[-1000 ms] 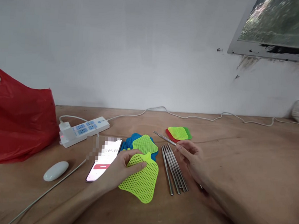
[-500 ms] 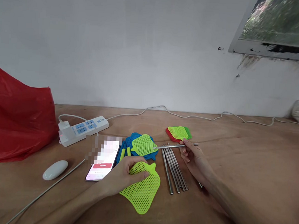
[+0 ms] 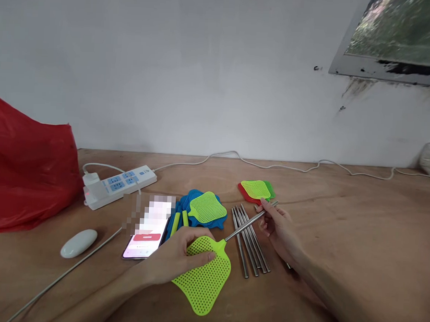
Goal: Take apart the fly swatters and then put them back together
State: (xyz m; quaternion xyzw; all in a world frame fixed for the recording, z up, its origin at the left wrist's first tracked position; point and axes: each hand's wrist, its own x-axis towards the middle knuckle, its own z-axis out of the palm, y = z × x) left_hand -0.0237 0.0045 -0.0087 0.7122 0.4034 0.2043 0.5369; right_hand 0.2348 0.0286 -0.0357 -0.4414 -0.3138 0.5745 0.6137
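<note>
My left hand [image 3: 176, 255] presses down on a yellow-green perforated swatter head [image 3: 205, 278] lying flat on the wooden table, fingers curled over its upper edge. My right hand [image 3: 278, 227] pinches a thin metal rod [image 3: 249, 222], whose tip points down-left and meets the neck of that head. Several more metal rods [image 3: 248, 242] lie side by side just beneath the held one. A pile of blue and green heads [image 3: 203, 209] sits behind my left hand.
A phone [image 3: 148, 234] with a lit screen lies left of the pile. Farther left are a white power strip [image 3: 118, 187], a white oval object [image 3: 78, 243], a cable and a red plastic bag [image 3: 22, 180]. A small stack of red and green heads [image 3: 256, 190] lies at the back.
My right hand has swung the rod's tip from the back of the table round and down to the neck of the head under my left hand. The head has turned slightly.
</note>
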